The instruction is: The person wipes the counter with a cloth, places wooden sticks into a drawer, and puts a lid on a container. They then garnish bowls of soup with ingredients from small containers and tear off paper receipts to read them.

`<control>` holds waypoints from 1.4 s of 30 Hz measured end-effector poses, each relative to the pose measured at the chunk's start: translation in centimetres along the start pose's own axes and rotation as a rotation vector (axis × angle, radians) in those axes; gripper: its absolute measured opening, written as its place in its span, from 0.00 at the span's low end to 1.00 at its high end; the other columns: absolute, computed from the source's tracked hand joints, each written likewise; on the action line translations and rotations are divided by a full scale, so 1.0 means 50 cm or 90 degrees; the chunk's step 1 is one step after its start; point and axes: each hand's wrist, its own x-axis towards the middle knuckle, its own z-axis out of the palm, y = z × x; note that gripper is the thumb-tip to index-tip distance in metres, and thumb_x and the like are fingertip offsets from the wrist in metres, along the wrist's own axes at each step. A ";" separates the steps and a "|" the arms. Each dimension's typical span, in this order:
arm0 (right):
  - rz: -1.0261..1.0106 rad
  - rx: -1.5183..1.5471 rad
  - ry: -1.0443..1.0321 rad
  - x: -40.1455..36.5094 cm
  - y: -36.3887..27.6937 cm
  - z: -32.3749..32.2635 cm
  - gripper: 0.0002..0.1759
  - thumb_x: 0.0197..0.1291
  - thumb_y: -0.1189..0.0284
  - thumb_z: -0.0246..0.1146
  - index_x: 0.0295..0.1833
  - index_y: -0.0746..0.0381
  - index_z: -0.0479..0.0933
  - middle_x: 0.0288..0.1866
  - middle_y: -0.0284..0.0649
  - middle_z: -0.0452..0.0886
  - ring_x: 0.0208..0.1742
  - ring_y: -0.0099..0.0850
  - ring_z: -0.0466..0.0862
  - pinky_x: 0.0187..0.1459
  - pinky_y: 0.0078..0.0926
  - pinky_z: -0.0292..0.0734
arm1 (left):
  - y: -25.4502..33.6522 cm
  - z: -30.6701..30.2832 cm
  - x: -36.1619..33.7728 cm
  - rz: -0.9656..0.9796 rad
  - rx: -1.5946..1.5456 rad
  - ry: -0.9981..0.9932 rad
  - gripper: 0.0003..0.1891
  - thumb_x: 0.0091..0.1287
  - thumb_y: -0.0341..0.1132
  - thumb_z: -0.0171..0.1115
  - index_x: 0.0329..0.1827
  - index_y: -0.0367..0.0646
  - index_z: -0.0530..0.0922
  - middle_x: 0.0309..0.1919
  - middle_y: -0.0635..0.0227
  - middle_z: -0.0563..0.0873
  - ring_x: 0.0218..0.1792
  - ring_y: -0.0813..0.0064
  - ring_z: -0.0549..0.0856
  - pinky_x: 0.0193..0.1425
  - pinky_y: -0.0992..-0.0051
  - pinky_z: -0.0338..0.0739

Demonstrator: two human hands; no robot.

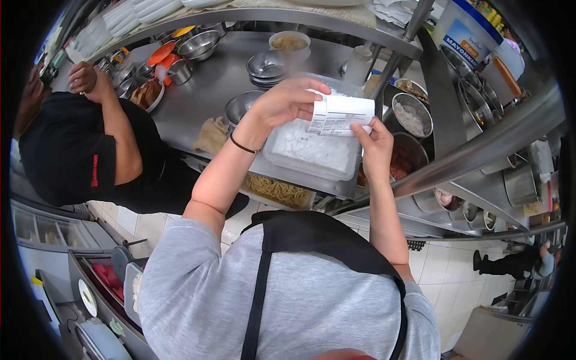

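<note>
Printed paper receipts (pixel 345 113), a few slips with one partly folded over another, are held above the steel counter. My left hand (pixel 291 101) has its fingers at their left edge, with the index finger raised and blurred. At the lower right corner, my right hand (pixel 377 143) pinches the slips between thumb and fingers. Under the papers stands a clear plastic tub (pixel 312 150) with white, ice-like contents. To its left are a steel bowl (pixel 243 107) and a beige cloth (pixel 212 135).
A co-worker (pixel 78 150) in black stands at the left. Stacked steel bowls (pixel 266 67) sit farther back. Below the counter is a tray of noodles (pixel 279 191). Steel pots (pixel 412 114) and a metal rail (pixel 474 150) lie to the right. Another person (pixel 510 261) is farther off.
</note>
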 end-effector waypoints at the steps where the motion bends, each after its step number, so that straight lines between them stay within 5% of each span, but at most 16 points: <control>1: 0.016 0.014 0.001 -0.001 0.007 -0.002 0.05 0.52 0.80 0.60 0.36 0.67 0.75 0.34 0.34 0.78 0.35 0.17 0.74 0.40 0.14 0.66 | -0.010 -0.006 0.000 0.007 -0.018 -0.009 0.09 0.58 0.30 0.58 0.40 0.39 0.74 0.35 0.66 0.81 0.34 0.77 0.81 0.39 0.77 0.76; 9: 0.083 0.078 0.040 -0.011 0.046 -0.003 0.07 0.53 0.77 0.61 0.38 0.68 0.75 0.35 0.34 0.79 0.35 0.17 0.74 0.41 0.15 0.66 | -0.060 0.014 -0.010 0.121 0.134 0.104 0.04 0.56 0.24 0.57 0.34 0.38 0.76 0.30 0.70 0.81 0.31 0.83 0.80 0.36 0.83 0.74; 11: 0.101 0.128 0.024 -0.016 0.041 0.000 0.08 0.54 0.77 0.60 0.39 0.68 0.74 0.35 0.35 0.79 0.36 0.18 0.74 0.41 0.15 0.66 | -0.066 0.008 -0.005 0.183 0.350 0.209 0.05 0.54 0.22 0.54 0.31 0.38 0.77 0.27 0.71 0.81 0.29 0.84 0.78 0.34 0.86 0.72; 14: 0.096 0.129 0.020 -0.026 0.052 -0.004 0.09 0.54 0.77 0.60 0.41 0.68 0.74 0.37 0.36 0.79 0.37 0.19 0.75 0.43 0.16 0.67 | -0.062 0.002 0.004 0.269 0.291 0.274 0.06 0.54 0.22 0.52 0.30 0.37 0.78 0.24 0.73 0.80 0.25 0.86 0.76 0.30 0.88 0.68; 19: 0.120 0.241 0.048 -0.025 0.043 -0.021 0.09 0.55 0.78 0.59 0.43 0.68 0.75 0.40 0.40 0.79 0.41 0.22 0.77 0.47 0.20 0.68 | -0.035 0.000 -0.007 0.208 0.092 0.283 0.06 0.56 0.26 0.52 0.31 0.35 0.77 0.22 0.74 0.78 0.22 0.89 0.72 0.25 0.89 0.63; 25: 0.103 0.211 0.043 -0.027 0.023 -0.021 0.11 0.55 0.78 0.59 0.44 0.69 0.74 0.41 0.41 0.79 0.42 0.23 0.77 0.48 0.20 0.68 | -0.035 -0.012 -0.013 0.219 0.050 0.202 0.05 0.56 0.25 0.53 0.33 0.38 0.78 0.32 0.70 0.80 0.32 0.79 0.78 0.35 0.81 0.71; 34: 0.090 0.216 0.043 -0.020 0.016 -0.016 0.14 0.57 0.75 0.57 0.48 0.71 0.73 0.44 0.41 0.78 0.45 0.23 0.76 0.50 0.20 0.66 | -0.043 0.009 -0.017 0.238 0.266 0.189 0.05 0.57 0.26 0.57 0.34 0.34 0.78 0.34 0.72 0.79 0.37 0.83 0.76 0.44 0.83 0.67; 39: 0.089 0.198 0.064 -0.006 0.031 -0.016 0.13 0.58 0.75 0.57 0.46 0.71 0.74 0.43 0.40 0.79 0.43 0.21 0.75 0.48 0.18 0.66 | -0.067 0.038 -0.011 0.192 0.434 0.158 0.12 0.55 0.36 0.62 0.32 0.33 0.80 0.27 0.71 0.79 0.29 0.83 0.74 0.33 0.81 0.68; 42: 0.089 0.181 0.067 0.000 0.033 -0.011 0.12 0.57 0.75 0.57 0.45 0.70 0.75 0.41 0.39 0.79 0.41 0.20 0.75 0.46 0.17 0.66 | -0.065 0.037 -0.011 0.138 0.409 0.195 0.08 0.56 0.33 0.61 0.31 0.34 0.79 0.25 0.74 0.78 0.27 0.86 0.73 0.32 0.84 0.67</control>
